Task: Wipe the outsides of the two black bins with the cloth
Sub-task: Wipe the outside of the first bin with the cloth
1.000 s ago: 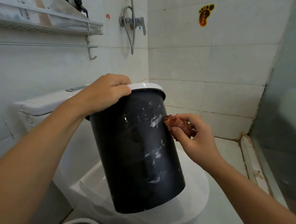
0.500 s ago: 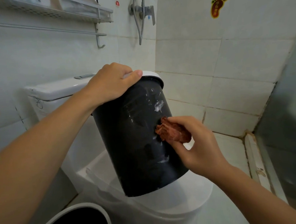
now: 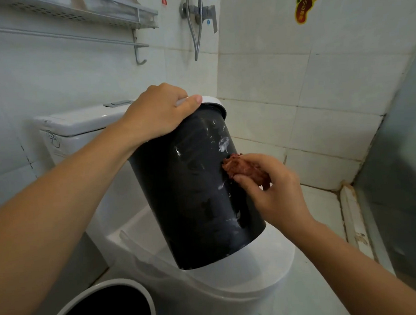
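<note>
One toilet (image 3: 245, 272), white, lid closed, with its tank (image 3: 78, 124) against the tiled wall. Two black bins, each with a white rim. The first bin (image 3: 192, 202) is tilted, its top leaning away toward the wall and its base resting on the toilet lid; pale smears and wet streaks mark its dark outer wall. The second bin (image 3: 102, 310) stands low beside the toilet, below the left forearm, only its rim and dark inside in view.

Two hands. The left hand (image 3: 155, 114) grips the rim of the first bin, fingers curled over the top edge and thumb (image 3: 191, 101) lying along the white rim. The right hand (image 3: 275, 197) pinches one reddish-brown cloth (image 3: 244, 169), bunched between thumb and curled fingers; the cloth projects just beyond the fingertips and touches the bin's outer wall on its right side, just under a pale smear.

On the wall above: one shelf (image 3: 91, 13) with one towel bar below it, one shower mixer (image 3: 200, 11) with hose, and one foot-shaped sticker (image 3: 306, 5).
</note>
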